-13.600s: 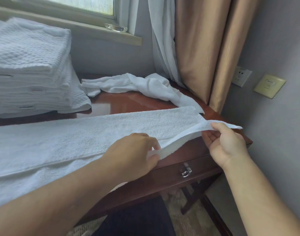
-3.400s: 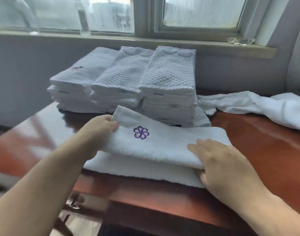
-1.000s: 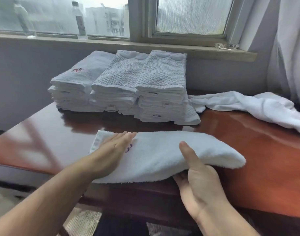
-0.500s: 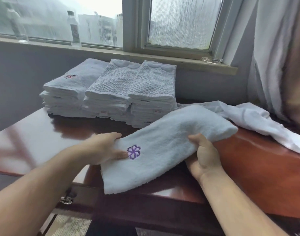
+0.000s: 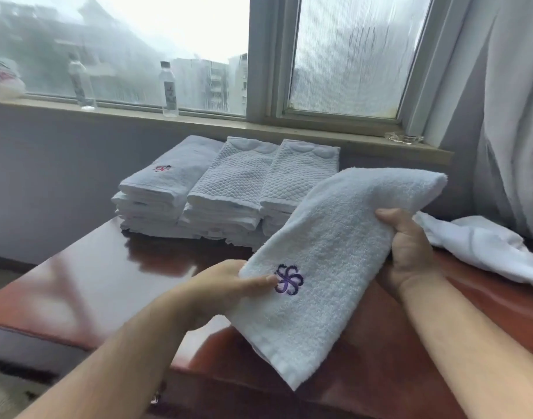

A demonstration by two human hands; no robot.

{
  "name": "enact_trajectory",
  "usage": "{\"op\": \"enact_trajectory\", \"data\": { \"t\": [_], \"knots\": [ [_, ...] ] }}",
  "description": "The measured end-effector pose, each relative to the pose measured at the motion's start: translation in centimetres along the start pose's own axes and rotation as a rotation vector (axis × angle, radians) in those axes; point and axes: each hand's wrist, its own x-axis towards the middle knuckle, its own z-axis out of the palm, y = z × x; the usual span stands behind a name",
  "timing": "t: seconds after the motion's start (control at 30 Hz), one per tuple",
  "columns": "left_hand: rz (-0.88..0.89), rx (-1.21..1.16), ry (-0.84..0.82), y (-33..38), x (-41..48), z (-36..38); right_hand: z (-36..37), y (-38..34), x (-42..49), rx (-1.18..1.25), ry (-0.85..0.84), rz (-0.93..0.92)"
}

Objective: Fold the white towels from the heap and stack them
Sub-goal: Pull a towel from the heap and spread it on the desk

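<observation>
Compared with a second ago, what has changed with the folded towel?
The folded towel has been lifted off the table, its far end tilted toward the stacks. The left hand, flat on top before, now holds its edge beside the purple emblem; the right hand still grips its right side. The stacks and loose heap are unchanged.

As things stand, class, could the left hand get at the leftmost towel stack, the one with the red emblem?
Probably yes. The left hand holds the folded towel by its lower end, yet only bare tabletop lies between it and that stack; nothing blocks the path.
</observation>
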Motion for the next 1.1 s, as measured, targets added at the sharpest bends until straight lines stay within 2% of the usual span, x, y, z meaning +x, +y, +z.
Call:
{"op": "enact_trajectory", "data": {
  "t": [0.1, 0.3, 0.5, 0.8, 0.9, 1.03, 1.1],
  "knots": [
    [-0.006, -0.081, 0.047, 1.3, 0.1, -0.8, 2.3, -1.1, 2.1, -0.012, -0.04, -0.007],
    [0.108, -0.191, 0.073, 4.0, 0.3, -3.5, 7.6, -2.5, 6.7, -0.024, -0.156, 0.006],
    [0.184, -0.279, 0.205, 5.4, 1.4, -7.0, 12.1, -2.0, 11.5, -0.141, -0.354, 0.029],
    [0.275, -0.263, 0.378, 9.0, 6.3, -14.7, 19.3, -0.6, 23.2, -0.186, -0.368, 0.003],
    [0.229, -0.242, 0.478, 9.5, 8.8, -16.7, 19.8, 1.3, 28.1, -0.271, -0.289, 0.006],
    [-0.034, 0.256, 0.649, 7.0, 12.1, -17.6, 16.2, 6.9, 33.1, -0.634, 0.011, 0.106],
    [-0.034, 0.234, 0.691, 5.4, 12.9, -18.1, 15.0, 8.8, 34.6, -0.665, 0.025, 0.162]
  ]
}}
